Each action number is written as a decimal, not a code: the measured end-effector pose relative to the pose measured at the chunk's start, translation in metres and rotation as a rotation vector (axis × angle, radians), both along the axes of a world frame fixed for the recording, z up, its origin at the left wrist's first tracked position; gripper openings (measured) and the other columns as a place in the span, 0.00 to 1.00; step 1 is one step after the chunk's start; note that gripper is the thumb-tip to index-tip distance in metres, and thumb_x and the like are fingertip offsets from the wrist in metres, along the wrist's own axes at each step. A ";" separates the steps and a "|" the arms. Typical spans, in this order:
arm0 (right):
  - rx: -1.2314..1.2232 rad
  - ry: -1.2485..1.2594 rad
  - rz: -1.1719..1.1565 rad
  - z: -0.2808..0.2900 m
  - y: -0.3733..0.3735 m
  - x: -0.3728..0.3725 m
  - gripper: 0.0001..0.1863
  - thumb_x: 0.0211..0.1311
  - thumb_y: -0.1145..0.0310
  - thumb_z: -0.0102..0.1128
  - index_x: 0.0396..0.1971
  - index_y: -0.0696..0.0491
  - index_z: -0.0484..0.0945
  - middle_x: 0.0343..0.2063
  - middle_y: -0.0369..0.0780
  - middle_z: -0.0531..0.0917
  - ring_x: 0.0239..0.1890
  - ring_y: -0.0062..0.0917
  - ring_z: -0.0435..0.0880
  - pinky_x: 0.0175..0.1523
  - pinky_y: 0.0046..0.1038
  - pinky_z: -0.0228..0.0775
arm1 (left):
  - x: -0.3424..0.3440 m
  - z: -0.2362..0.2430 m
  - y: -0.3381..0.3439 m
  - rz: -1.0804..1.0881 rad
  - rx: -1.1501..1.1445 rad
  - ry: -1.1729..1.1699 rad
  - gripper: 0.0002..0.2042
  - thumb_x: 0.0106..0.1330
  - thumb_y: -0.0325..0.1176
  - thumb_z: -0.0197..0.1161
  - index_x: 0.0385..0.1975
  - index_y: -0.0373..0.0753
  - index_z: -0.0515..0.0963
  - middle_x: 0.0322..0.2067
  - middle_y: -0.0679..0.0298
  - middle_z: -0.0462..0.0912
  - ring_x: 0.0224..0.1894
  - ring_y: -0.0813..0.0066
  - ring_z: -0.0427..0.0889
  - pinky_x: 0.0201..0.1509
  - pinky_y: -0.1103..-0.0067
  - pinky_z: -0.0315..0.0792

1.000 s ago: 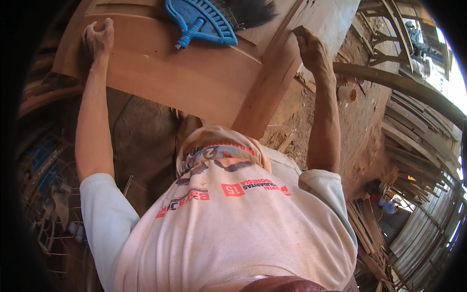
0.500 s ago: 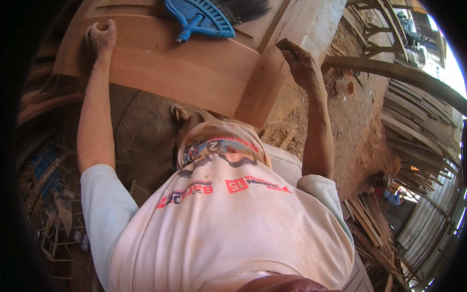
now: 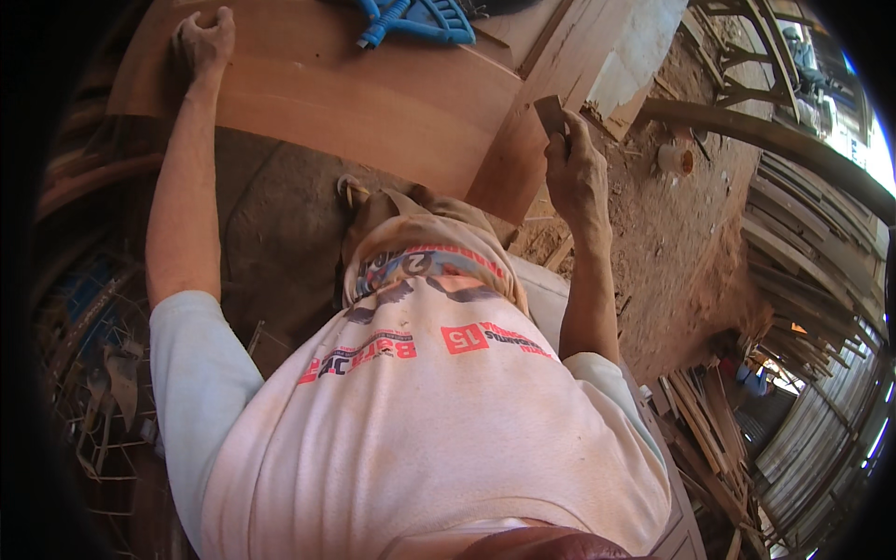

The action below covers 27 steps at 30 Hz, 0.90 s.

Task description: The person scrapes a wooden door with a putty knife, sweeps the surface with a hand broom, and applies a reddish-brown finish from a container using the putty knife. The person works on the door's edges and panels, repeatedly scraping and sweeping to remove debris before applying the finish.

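From where I stand, the person's left hand (image 3: 207, 42) is farthest over, resting at the left part of the wooden panel (image 3: 364, 107). Its fingers are curled, with a gap between thumb and forefinger; their undersides are hidden, so I can't tell whether anything is held there. That hand has kept its place on the panel.

Along the panel's far side sits a blue broom head (image 3: 425, 21), partly cut off by the top of the view. Next comes the wooden board (image 3: 509, 168), running along the panel's right side.

The change is over here: the dark block (image 3: 551, 114), pinched firmly in the nearly closed fingers of the right hand (image 3: 579, 177), has come back toward the body. It shows over the board's right edge; whether it touches the wood, I can't tell. For the work, I'd judge the block is now nearer the board's close end, the left side unaltered.

Farther right, a small tub (image 3: 676, 160) sits on the dirt floor (image 3: 667, 252), near stacked timber (image 3: 812, 233).
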State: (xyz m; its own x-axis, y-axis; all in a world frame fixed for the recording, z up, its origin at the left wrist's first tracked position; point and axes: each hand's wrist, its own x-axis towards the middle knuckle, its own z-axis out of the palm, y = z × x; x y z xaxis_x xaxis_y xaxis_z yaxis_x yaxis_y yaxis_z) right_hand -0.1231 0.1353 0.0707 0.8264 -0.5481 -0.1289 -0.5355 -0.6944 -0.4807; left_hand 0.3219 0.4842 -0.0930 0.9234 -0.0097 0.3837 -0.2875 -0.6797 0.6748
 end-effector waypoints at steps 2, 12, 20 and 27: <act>0.028 -0.011 0.003 -0.003 0.007 -0.001 0.21 0.73 0.67 0.51 0.64 0.54 0.71 0.45 0.59 0.85 0.49 0.55 0.85 0.51 0.49 0.77 | 0.007 -0.008 0.009 0.000 0.029 -0.033 0.41 0.64 0.59 0.62 0.65 0.26 0.70 0.64 0.38 0.72 0.68 0.45 0.71 0.70 0.59 0.67; -0.054 -0.041 -0.016 -0.025 0.003 0.010 0.20 0.74 0.64 0.51 0.62 0.52 0.72 0.38 0.60 0.85 0.43 0.59 0.84 0.47 0.54 0.75 | 0.014 -0.015 0.009 0.000 0.111 -0.100 0.40 0.63 0.59 0.62 0.64 0.27 0.72 0.64 0.38 0.73 0.67 0.44 0.72 0.69 0.59 0.67; -0.040 0.012 0.050 -0.014 -0.002 0.018 0.19 0.74 0.63 0.50 0.60 0.53 0.73 0.40 0.59 0.85 0.45 0.59 0.83 0.49 0.53 0.75 | 0.022 -0.018 0.016 0.011 0.207 -0.150 0.40 0.63 0.59 0.63 0.63 0.26 0.72 0.62 0.38 0.74 0.67 0.45 0.72 0.69 0.59 0.68; 0.001 0.152 0.021 0.003 0.005 0.026 0.17 0.75 0.62 0.49 0.56 0.54 0.74 0.39 0.60 0.85 0.45 0.58 0.83 0.49 0.54 0.74 | 0.015 -0.017 0.011 -0.009 0.058 -0.037 0.41 0.64 0.57 0.62 0.66 0.25 0.69 0.62 0.38 0.74 0.67 0.45 0.72 0.69 0.59 0.68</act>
State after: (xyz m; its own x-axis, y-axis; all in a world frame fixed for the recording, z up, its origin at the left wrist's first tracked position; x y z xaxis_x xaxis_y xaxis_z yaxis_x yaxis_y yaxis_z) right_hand -0.0967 0.1407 0.0738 0.8084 -0.5310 -0.2542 -0.5879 -0.7054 -0.3960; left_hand 0.3372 0.4951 -0.1098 0.9083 -0.0407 0.4163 -0.3178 -0.7144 0.6235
